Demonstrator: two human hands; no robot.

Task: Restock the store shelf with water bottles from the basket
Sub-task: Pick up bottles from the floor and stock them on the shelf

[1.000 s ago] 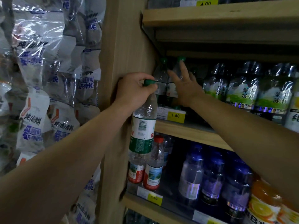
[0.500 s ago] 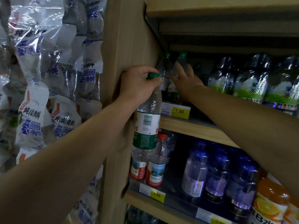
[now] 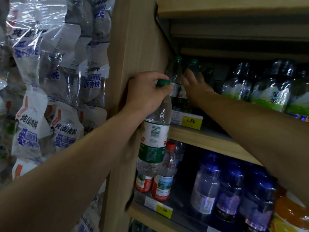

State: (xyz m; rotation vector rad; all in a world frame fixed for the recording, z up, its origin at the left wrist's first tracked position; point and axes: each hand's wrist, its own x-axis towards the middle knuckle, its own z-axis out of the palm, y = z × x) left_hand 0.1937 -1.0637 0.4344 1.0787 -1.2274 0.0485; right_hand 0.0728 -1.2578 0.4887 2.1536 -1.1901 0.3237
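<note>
Right hand [image 3: 194,87] reached deeper, fingers spread | left hand [image 3: 147,92] grips ribbed plastic bottle [image 3: 154,139], seemingly upright

I'm looking at a shop's drinks aisle.

Wooden shelves [image 3: 197,138] carry rows of bottled drinks, with yellow price tags [image 3: 190,121] clipped to their front edges just right of my left grip [image 3: 147,92]; left of that grip, packets of goods [image 3: 55,81] in clear printed bags hang in stacked rows.

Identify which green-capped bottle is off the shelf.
The green-capped bottle gripped at its neck by the left hand, hanging in front of the shelf edge. The other green-capped bottles stand upright on the shelf.
</note>
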